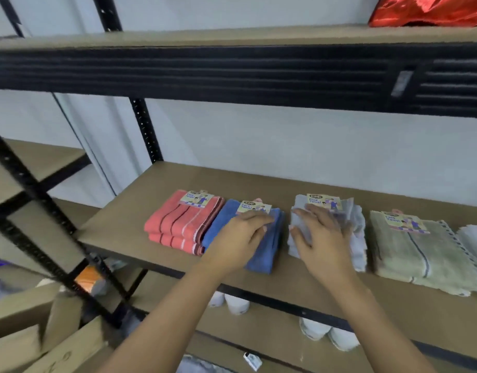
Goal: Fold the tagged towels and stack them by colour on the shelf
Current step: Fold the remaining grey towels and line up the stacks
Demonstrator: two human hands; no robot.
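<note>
Folded tagged towels lie in a row on the brown shelf board (129, 222). From the left: a coral striped stack (175, 224), a blue stack (269, 246), a pale grey stack (356, 232), a beige-green stack (415, 254) and a white towel (474, 240) at the right edge. My left hand (237, 238) rests flat on the blue stack, fingers straight and pointing toward its tag. My right hand (321, 235) lies spread on the pale grey stack, fingers straight, covering much of its top.
A black metal beam (205, 74) of the upper shelf hangs above the towels. Something shiny and red (426, 9) lies on that upper shelf. White cups (237, 302) stand on the lower shelf. Cardboard boxes (43, 332) stand at the lower left beside the black upright.
</note>
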